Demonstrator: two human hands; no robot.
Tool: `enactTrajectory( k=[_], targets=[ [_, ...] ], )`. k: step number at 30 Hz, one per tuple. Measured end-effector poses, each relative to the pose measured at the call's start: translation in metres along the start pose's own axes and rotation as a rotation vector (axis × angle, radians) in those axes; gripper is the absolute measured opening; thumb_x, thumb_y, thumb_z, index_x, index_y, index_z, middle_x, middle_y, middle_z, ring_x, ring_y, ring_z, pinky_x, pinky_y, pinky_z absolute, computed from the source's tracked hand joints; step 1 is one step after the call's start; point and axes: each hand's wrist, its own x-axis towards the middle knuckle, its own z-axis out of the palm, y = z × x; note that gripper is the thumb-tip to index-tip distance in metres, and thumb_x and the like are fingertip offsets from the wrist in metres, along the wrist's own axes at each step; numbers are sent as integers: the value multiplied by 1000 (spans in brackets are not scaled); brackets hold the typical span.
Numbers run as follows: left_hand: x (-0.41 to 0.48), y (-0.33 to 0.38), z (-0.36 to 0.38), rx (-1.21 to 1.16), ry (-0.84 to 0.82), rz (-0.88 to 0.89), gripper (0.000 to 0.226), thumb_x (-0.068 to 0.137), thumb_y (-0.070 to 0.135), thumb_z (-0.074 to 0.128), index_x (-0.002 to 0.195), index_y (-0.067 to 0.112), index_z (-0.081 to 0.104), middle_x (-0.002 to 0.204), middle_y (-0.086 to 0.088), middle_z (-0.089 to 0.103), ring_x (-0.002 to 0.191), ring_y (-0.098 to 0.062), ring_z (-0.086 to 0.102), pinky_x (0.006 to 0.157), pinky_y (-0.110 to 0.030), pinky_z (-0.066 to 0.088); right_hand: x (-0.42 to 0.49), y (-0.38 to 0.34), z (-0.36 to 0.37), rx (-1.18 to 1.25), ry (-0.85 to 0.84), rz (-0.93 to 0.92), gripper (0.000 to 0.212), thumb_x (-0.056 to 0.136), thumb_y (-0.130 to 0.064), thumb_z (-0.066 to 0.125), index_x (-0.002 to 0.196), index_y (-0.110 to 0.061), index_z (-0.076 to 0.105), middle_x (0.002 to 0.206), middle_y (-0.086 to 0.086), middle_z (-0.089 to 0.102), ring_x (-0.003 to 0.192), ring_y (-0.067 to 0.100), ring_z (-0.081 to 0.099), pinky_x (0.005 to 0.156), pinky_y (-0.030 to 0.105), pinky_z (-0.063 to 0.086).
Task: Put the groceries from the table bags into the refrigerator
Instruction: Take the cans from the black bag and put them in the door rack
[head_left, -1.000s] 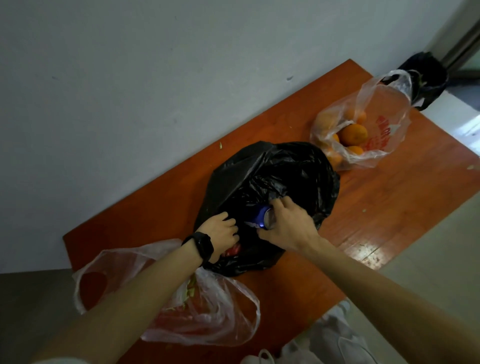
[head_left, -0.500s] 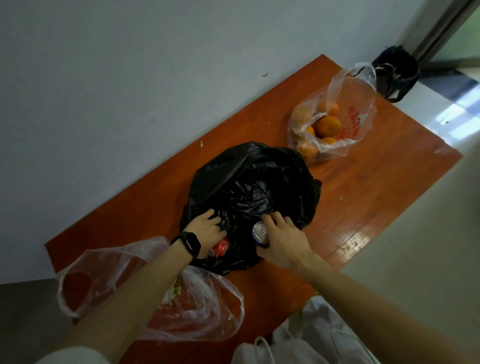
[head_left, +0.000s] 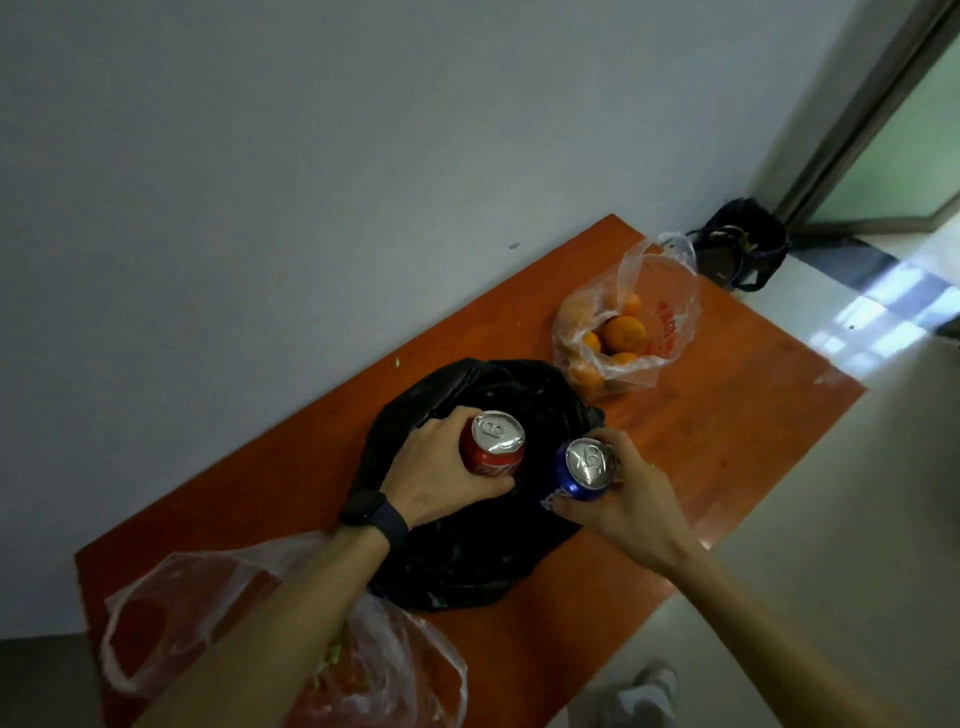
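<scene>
A black plastic bag (head_left: 467, 561) lies in the middle of the orange-brown table (head_left: 727, 441). Above it my left hand (head_left: 441, 475), a dark watch on its wrist, grips a red drink can (head_left: 493, 441) held upright. Beside it my right hand (head_left: 628, 499) grips a blue drink can (head_left: 584, 467), also upright, silver top toward me. Both cans are lifted clear of the bag's opening. The refrigerator is not in view.
A clear bag of oranges (head_left: 623, 332) sits at the table's far right. Another clear bag (head_left: 384, 670) holding red and green items lies at the near left under my forearm. A dark bag (head_left: 740, 244) stands on the floor past the table, next to a doorway. A grey wall runs along the table.
Both hands have come up out of the black bag, each lifting its can into full view. The camera has tilted, so the table sits lower in the frame.
</scene>
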Motion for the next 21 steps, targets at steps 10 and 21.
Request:
enactTrajectory(
  k=[10, 21],
  targets=[
    [52, 186, 43, -299, 21, 254, 81, 57, 54, 90, 126, 40, 51, 115, 23, 61, 102, 7, 59, 87, -15, 52, -67, 18, -172, 157, 438, -25, 71, 62, -27, 94, 119, -40, 53, 111, -23, 64, 105, 1, 61, 79, 21, 56],
    [44, 484, 165, -315, -124, 687, 74, 62, 53, 89, 125, 33, 54, 113, 16, 63, 105, -5, 60, 89, -20, 51, -243, 86, -397, 107, 893, -20, 76, 61, -24, 94, 121, -31, 48, 114, -18, 61, 105, 5, 60, 75, 20, 55]
  ],
)
